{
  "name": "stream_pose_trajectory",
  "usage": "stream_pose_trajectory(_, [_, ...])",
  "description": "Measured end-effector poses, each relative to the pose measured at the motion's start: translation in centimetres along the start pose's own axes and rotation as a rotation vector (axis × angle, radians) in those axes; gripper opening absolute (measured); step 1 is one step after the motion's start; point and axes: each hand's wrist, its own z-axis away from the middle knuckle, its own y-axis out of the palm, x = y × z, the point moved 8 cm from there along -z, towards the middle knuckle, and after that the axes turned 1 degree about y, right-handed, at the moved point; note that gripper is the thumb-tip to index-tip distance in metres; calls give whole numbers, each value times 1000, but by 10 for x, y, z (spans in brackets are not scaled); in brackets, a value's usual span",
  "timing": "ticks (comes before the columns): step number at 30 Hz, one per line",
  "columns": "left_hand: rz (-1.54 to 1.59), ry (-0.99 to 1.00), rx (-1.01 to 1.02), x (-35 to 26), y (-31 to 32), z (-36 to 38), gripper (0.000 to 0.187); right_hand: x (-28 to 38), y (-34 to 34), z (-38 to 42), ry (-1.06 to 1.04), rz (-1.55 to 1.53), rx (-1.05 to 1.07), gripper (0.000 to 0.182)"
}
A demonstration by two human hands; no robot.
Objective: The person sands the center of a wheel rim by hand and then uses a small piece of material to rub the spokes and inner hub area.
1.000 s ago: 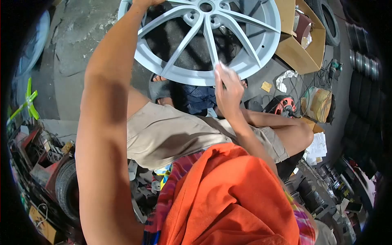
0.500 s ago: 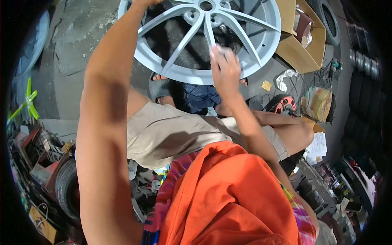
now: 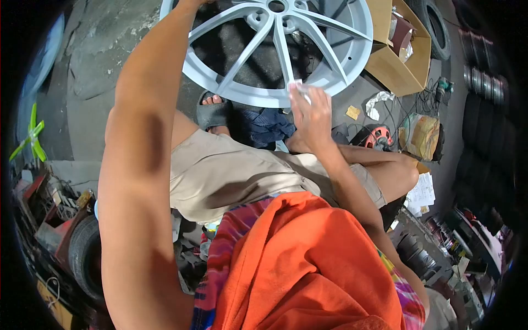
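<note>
A matte light-grey wheel rim (image 3: 242, 97) with split spokes lies in front of me at the top of the view. My right hand (image 3: 314, 116) is at its near edge, with the fingers bent together around a small pale piece (image 3: 296, 85). That piece looks like folded sandpaper, though blur hides its exact kind. It sits at the outer end of a spoke (image 3: 282, 58). My left hand (image 3: 199, 1) reaches the far left side of the rim. Most of it is cut off by the top edge, so its fingers are hidden.
An open cardboard box (image 3: 404, 69) with brown and silvery scraps stands right of the rim. Beyond it are a tyre (image 3: 434, 27), cables, a power tool (image 3: 444, 88) and a red-and-black device (image 3: 379, 137). Dark blue cloth (image 3: 267, 127) lies by my sandalled foot (image 3: 213, 110).
My right hand has slid down the spoke toward me, to the rim's outer edge. My left arm stays stretched to the far side. The whole view has shifted slightly.
</note>
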Motion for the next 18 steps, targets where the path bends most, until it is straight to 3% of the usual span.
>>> stream_pose_trajectory(7, [6,-30,39,2,2,-1,76,16,-29,38,146,61,81,30])
stream_pose_trajectory(9, [-29,17,-78,0,-2,-1,77,5,-33,46,173,41,107,23])
stream_pose_trajectory(11, [-10,-10,-52,-1,-5,0,77,-30,-28,63,479,-491,101,17])
stream_pose_trajectory(13, [-7,-10,-29,1,-1,-1,77,-47,-32,60,494,-431,73,18])
stream_pose_trajectory(16, [-74,8,-69,2,1,-7,78,-67,-35,58,842,-685,-9,23])
stream_pose_trajectory(18, [-66,13,-75,4,3,-10,78,-67,-42,46,781,-642,-45,23])
